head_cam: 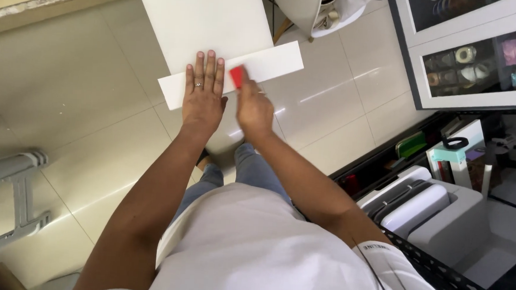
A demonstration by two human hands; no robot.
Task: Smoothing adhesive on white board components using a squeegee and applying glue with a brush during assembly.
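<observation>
Around you, a glossy cream tiled floor (78,94) catches bright streaks of light; a white-framed glass cabinet (480,56) stands at your right; a black perforated rack (439,272) holds a white machine (437,213) below it.

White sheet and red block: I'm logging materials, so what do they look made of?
The white sheet looks like stiff matte card or thin board: flat, with a folded strip holding a crisp edge. The red block in the right hand looks plastic or rubber; too small to tell.
</observation>
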